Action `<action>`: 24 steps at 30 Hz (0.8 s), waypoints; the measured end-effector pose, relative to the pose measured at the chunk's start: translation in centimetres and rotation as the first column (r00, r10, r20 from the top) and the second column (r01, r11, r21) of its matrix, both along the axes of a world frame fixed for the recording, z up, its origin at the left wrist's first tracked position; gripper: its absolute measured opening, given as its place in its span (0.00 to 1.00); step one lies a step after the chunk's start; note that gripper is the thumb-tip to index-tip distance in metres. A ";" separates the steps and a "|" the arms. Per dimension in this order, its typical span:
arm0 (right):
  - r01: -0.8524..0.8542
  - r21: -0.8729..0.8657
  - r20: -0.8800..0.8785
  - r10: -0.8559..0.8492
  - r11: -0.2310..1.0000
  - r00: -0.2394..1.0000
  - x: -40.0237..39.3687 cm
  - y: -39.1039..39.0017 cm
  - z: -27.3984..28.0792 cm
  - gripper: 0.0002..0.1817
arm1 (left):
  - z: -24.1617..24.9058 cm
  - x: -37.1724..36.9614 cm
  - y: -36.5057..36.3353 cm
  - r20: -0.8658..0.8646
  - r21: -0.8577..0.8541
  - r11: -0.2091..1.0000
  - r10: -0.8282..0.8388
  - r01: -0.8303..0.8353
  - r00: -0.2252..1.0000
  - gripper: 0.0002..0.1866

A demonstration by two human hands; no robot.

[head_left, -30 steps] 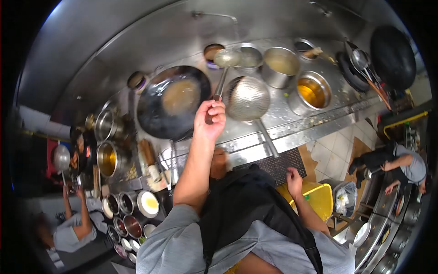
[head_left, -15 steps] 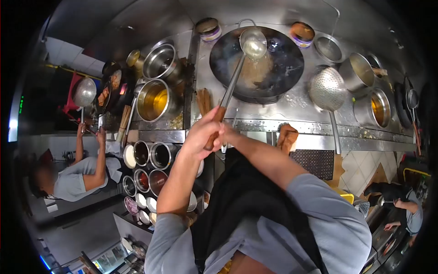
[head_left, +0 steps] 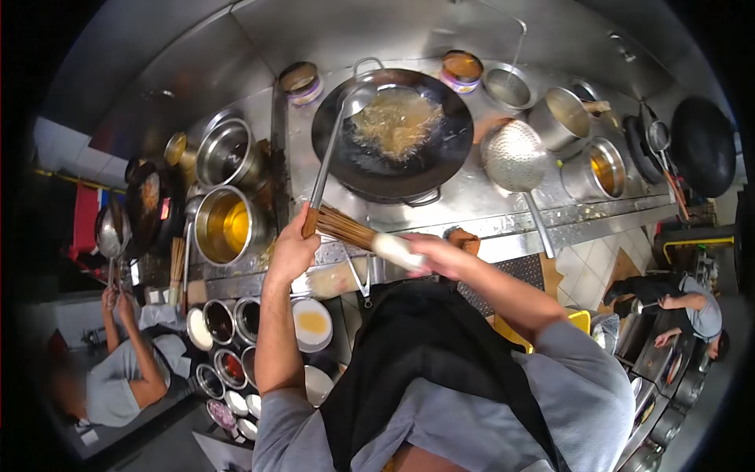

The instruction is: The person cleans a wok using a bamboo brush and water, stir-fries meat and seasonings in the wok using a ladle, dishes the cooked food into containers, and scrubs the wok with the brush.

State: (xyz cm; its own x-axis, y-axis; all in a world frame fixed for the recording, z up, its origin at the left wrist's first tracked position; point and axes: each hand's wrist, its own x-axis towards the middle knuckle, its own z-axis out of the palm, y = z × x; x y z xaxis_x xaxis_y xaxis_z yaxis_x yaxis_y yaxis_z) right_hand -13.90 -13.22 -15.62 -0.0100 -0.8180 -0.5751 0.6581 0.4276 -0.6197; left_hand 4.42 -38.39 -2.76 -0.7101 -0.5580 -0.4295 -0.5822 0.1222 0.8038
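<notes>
My left hand (head_left: 292, 256) is closed around the wooden end of a long ladle (head_left: 326, 161). The ladle's bowl rests inside the near-left rim area of a black wok (head_left: 448, 161), over brownish, cloudy, bubbling liquid (head_left: 397, 122). In my right hand (head_left: 439, 256) is a bamboo wok brush (head_left: 346, 228), gripped by its white wrapped end, which is smeared by motion. The brush's bristles point left and lie close to the ladle handle, just in front of the stove.
A perforated strainer (head_left: 515, 157) lies right of the wok. Metal pots (head_left: 560, 118) stand beyond it. On the left are a pot of yellow oil (head_left: 224, 228) and several seasoning containers (head_left: 228, 366). Co-workers (head_left: 130, 377) work on both sides; a spare wok (head_left: 704, 147) is far right.
The ladle bowl has shifted to the wok's left side. My right hand has moved away from my left and now holds the wok brush, which earlier stood by the stove edge.
</notes>
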 end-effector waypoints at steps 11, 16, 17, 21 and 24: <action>0.226 -0.138 -0.961 -0.186 0.964 0.206 -13.6 4.9 10.6 0.37 | -3.6 -1.3 11.7 -0.075 0.994 0.108 0.527 0.021 0.847 0.23; -0.152 0.332 -0.923 0.354 0.931 0.152 -19.9 -5.4 6.5 0.34 | -2.9 -0.4 13.6 -0.081 0.966 -0.144 0.623 0.216 0.778 0.26; -0.208 0.484 -0.804 0.526 0.850 0.278 -20.0 -6.7 7.0 0.32 | -3.0 -0.2 14.0 -0.084 0.967 -0.137 0.631 0.217 0.771 0.26; -0.071 0.507 -0.838 0.472 0.859 -0.275 -19.3 -9.1 9.0 0.30 | -3.9 -0.3 13.4 -0.062 0.908 -0.265 0.682 0.325 0.728 0.25; -0.135 0.520 -0.848 0.490 0.844 -0.203 -19.8 -9.4 7.2 0.31 | -3.9 -0.9 14.0 -0.080 0.933 -0.212 0.666 0.291 0.741 0.24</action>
State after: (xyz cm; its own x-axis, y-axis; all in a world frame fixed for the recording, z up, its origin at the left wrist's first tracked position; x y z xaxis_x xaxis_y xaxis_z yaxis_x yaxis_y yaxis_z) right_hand -33.72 -22.58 -8.41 -0.4452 -0.8215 -0.3563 -0.7921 0.5469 -0.2711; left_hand 3.55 -24.40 -6.66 -0.9484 -0.0481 -0.3133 0.0902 -0.9885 -0.1213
